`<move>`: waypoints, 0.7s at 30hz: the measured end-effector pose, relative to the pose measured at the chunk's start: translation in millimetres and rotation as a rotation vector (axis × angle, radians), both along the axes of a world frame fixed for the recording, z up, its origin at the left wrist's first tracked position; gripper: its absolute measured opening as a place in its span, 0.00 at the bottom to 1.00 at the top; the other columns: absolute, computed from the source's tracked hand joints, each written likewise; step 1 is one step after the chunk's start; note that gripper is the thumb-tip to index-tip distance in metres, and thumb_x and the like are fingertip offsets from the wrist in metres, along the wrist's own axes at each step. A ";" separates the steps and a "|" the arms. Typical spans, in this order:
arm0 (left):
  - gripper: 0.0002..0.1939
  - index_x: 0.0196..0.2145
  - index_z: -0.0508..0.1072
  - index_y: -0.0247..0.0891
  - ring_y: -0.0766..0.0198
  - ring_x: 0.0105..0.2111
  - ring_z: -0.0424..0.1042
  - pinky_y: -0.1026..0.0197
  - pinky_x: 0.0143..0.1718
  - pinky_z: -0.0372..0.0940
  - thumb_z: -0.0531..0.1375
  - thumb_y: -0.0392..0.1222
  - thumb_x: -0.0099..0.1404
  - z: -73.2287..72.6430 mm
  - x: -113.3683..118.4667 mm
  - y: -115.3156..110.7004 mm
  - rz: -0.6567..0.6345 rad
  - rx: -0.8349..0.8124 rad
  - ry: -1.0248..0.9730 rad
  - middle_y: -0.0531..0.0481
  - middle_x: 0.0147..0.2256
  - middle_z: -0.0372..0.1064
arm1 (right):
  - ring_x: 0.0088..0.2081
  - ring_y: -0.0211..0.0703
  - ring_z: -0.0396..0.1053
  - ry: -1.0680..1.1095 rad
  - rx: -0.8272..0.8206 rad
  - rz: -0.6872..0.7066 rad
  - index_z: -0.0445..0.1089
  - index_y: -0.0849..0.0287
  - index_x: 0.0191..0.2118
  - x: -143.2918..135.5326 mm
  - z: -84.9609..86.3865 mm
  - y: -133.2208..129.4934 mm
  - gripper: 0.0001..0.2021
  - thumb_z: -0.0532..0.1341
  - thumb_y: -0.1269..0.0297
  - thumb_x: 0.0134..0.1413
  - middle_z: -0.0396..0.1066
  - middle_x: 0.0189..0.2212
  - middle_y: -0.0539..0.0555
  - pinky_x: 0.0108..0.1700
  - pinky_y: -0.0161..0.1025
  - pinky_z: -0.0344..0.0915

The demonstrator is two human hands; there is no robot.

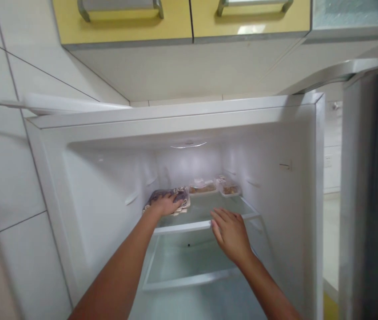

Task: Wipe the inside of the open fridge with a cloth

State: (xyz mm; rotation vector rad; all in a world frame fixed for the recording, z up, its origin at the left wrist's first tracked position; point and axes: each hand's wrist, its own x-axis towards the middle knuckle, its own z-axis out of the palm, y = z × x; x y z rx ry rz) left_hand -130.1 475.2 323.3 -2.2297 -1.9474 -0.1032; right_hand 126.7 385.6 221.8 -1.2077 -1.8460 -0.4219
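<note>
**Both hands inside an open fridge, top shelf**

Forearms come in from the bottom edge, both reaching up into the open fridge (302, 186). Left hand (167, 204) is deepest in, at about 11 o'clock from the right one, palm down and fingers curled over a greyish-purple bagged packet (170, 195) that sits on the left side of the upper glass shelf (208, 206). Looks like a grip on it, or at least a firm press; the packet is resting on the shelf, not lifted. Right hand (230, 235) is empty, fingers loose and spread, resting on the white front rim of that same shelf.

Further back, around 12 to 1 o'clock from the packet, two clear lidded food containers (203, 186) (230, 189) with something brownish inside sit against the rear wall, apart from the hand. Lower glass shelf (189, 266) shows nothing on it from this angle.

How far along? My read: the packet is the thing being handled, and it's at the shelf-contact stage, whether arriving or leaving I can't tell. Fridge door (372, 200) is open at 3 o'clock. Yellow cabinets (125, 22) overhead, white tile wall (5, 169) at 9 o'clock.
</note>
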 end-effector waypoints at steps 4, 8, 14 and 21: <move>0.42 0.67 0.58 0.47 0.35 0.66 0.57 0.32 0.62 0.53 0.37 0.71 0.65 -1.5 6.4 -57.9 0.029 -0.019 -0.015 0.41 0.69 0.54 | 0.57 0.46 0.70 -0.020 -0.002 -0.001 0.73 0.53 0.53 0.1 0.9 -1.3 0.16 0.51 0.62 0.68 0.75 0.55 0.54 0.57 0.47 0.59; 0.40 0.66 0.61 0.45 0.38 0.65 0.59 0.33 0.63 0.55 0.38 0.68 0.66 -3.2 13.4 -110.9 0.026 0.014 -0.033 0.40 0.68 0.57 | 0.58 0.47 0.69 -0.018 -0.036 0.001 0.73 0.53 0.54 0.1 2.5 -2.8 0.17 0.51 0.62 0.69 0.75 0.55 0.54 0.57 0.48 0.59; 0.51 0.69 0.54 0.41 0.33 0.68 0.53 0.30 0.64 0.53 0.51 0.74 0.57 -1.1 16.8 -147.0 0.020 -0.032 -0.001 0.37 0.70 0.50 | 0.59 0.49 0.68 -0.016 -0.101 0.023 0.73 0.54 0.54 1.3 5.1 -3.6 0.18 0.50 0.61 0.69 0.74 0.57 0.53 0.59 0.49 0.58; 0.67 0.71 0.44 0.44 0.29 0.70 0.44 0.30 0.67 0.47 0.72 0.58 0.39 -7.4 7.0 -127.3 0.020 -0.064 0.143 0.36 0.72 0.41 | 0.58 0.49 0.68 -0.010 -0.075 0.021 0.72 0.55 0.54 1.2 3.0 -2.6 0.18 0.49 0.61 0.69 0.74 0.56 0.53 0.58 0.49 0.58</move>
